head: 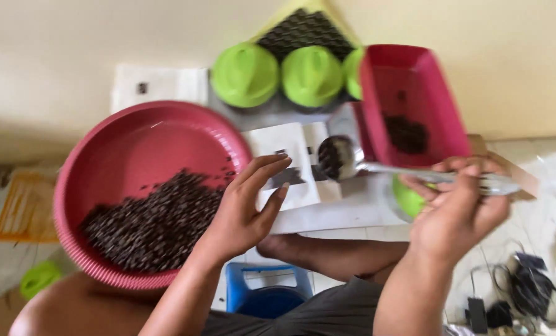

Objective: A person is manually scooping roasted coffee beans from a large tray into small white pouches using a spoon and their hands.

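Between your two hands, a white paper pouch (293, 171) lies on the pale surface with its mouth turned toward the spoon. Your left hand (244, 208) is half open, fingers long and loosely spread; the fingertips (278, 160) rest on the upper edge of the pouch while the thumb presses its lower edge, so the hand pinches the pouch lightly rather than closing into a fist. Your right hand (458, 208) is curled around the handle of a metal spoon (340, 157), fingers wrapped over the top of the handle and the palm facing you; the grip is closed, though blur hides exactly how the thumb sits. The spoon bowl carries a heap of dark beans and hovers just beside the right edge of the pouch, close to your left fingertips.

Left of your left hand, a round pink basin (79, 186) tilts toward you, with a mass of dark beans (153, 221) piled in its lower half. Behind the spoon, a square pink tub (440, 99) leans at an angle and holds a small dark clump of the same beans. Three green lids (247, 74) sit in a row at the back, near the wall. Below, a blue plastic stool (265, 295) shows between your forearms.
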